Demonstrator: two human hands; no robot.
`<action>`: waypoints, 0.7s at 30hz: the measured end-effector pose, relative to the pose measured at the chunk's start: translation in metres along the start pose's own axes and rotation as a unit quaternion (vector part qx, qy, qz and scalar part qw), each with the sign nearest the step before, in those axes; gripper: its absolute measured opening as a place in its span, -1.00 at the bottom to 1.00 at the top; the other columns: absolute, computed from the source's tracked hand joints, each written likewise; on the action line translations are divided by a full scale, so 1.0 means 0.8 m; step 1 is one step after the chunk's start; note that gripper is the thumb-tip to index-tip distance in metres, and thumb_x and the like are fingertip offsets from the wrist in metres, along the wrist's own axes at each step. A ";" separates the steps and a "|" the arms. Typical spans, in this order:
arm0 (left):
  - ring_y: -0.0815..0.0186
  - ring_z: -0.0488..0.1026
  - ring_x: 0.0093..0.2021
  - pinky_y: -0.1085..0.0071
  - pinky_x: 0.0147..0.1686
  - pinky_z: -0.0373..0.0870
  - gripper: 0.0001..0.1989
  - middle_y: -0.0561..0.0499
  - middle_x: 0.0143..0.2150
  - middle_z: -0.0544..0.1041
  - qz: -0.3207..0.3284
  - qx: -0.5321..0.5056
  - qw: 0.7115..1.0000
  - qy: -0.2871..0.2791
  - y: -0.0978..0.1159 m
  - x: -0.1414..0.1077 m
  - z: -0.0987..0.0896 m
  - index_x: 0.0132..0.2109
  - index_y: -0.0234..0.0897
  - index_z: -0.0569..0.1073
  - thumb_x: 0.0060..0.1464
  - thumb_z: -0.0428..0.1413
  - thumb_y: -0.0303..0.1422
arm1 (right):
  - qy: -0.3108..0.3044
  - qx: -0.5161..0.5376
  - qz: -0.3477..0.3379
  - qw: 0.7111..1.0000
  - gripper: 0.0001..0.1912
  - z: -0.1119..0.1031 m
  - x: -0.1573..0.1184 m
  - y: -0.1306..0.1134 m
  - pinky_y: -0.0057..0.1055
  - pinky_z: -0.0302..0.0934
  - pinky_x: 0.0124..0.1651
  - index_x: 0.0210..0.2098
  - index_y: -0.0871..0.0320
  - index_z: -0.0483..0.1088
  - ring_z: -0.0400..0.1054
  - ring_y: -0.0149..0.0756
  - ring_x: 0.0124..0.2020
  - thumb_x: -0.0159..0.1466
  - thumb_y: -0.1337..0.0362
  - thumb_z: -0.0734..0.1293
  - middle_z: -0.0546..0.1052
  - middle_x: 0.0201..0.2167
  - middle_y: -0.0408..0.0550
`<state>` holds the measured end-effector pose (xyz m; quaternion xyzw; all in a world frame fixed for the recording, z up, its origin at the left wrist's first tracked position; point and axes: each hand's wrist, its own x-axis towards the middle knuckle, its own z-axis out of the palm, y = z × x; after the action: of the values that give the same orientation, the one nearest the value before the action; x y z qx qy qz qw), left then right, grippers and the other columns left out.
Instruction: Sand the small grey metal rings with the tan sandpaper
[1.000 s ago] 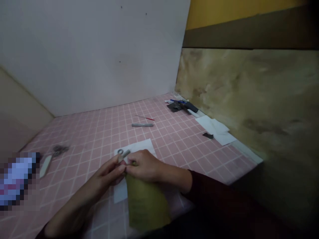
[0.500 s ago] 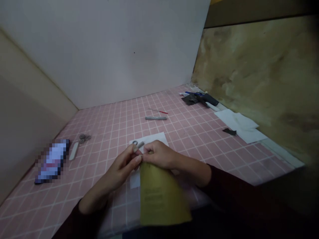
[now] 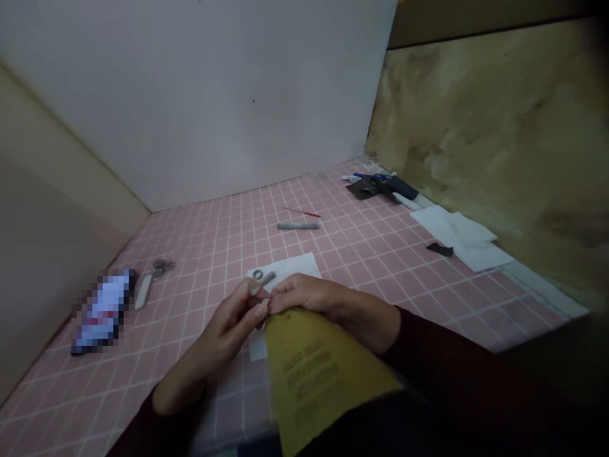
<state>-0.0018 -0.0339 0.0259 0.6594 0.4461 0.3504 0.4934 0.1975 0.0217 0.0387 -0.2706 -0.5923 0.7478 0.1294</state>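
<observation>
A yellow sheet (image 3: 318, 374) with faint print hangs from my right hand (image 3: 309, 294), whose fingers are closed on its upper edge. Just left of it, my left hand (image 3: 238, 317) is closed in a pinch, its fingertips meeting those of my right hand; a small pinkish piece shows between them, too small to name. Under and beyond both hands lies a white paper (image 3: 304, 265), partly covered by them. On that paper rest a small grey ring (image 3: 257, 274) and a short grey cylinder (image 3: 268, 277).
A grey rod (image 3: 297, 226) and a thin red-handled tool (image 3: 311, 214) lie farther back. At left are a blurred-out phone-like object (image 3: 103, 311), a white strip (image 3: 143, 292) and grey coils (image 3: 163, 265). White papers (image 3: 464, 238) and dark scraps (image 3: 440, 249) lie along the right wall.
The yellow sheet's lower end has swung to the right and tilted, showing its print more clearly. My right hand has turned slightly, while both hands stay together.
</observation>
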 end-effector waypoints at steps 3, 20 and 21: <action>0.39 0.17 -0.39 0.42 -0.40 0.15 -0.81 0.09 -0.36 0.25 -0.010 -0.006 1.000 -0.010 -0.002 0.003 0.000 -0.13 -0.24 0.33 0.34 0.03 -0.21 | 0.058 -0.064 -0.036 0.996 -0.85 0.001 0.000 0.001 -0.45 0.01 -0.41 -0.47 0.18 0.30 0.16 -0.44 -0.49 0.20 0.28 0.33 0.31 -0.52 -0.20; 0.40 0.12 -0.44 0.41 -0.44 0.10 -0.73 0.12 -0.42 0.20 -0.024 -0.061 0.997 -0.038 0.005 0.008 0.004 -0.24 -0.26 0.30 0.31 0.05 -0.15 | 0.176 -0.211 -0.096 0.957 -0.70 0.005 0.008 0.006 -0.41 -0.12 -0.42 -0.61 0.14 0.15 0.07 -0.42 -0.49 0.13 0.27 0.35 0.22 -0.59 -0.22; 0.39 0.15 -0.42 0.41 -0.42 0.13 -0.74 0.10 -0.39 0.23 -0.012 -0.040 0.999 -0.021 0.007 0.006 0.005 -0.22 -0.26 0.31 0.31 0.05 -0.15 | 0.154 -0.175 -0.072 0.970 -0.71 0.004 0.009 0.005 -0.41 -0.11 -0.43 -0.59 0.13 0.15 0.07 -0.43 -0.51 0.13 0.25 0.34 0.22 -0.59 -0.22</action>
<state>0.0048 -0.0310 0.0300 0.6410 0.4292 0.3477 0.5329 0.1908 0.0217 0.0334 -0.3574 -0.7047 0.5708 0.2233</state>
